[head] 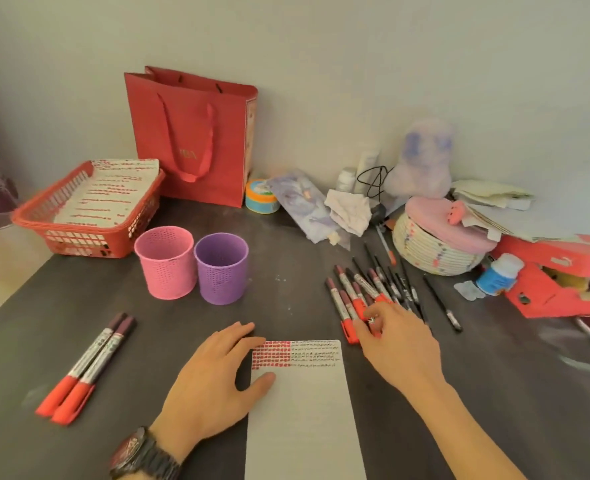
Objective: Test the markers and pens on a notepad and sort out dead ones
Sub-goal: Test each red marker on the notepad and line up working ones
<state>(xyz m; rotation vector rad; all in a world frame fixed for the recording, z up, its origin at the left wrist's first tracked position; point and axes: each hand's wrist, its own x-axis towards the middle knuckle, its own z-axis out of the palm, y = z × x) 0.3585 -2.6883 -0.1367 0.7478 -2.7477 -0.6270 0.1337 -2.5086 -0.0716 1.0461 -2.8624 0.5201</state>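
Pressing the notepad under your flat left hand, you are reaching your right hand, grasp unclear, to pinch one of the markers on the right

Dark table, notepad, red markers, two cups, basket, bag

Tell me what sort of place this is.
Likely a home desk against a plain wall: a pink cup and purple cup for pens, a red gift bag, and a woven basket amid personal clutter.
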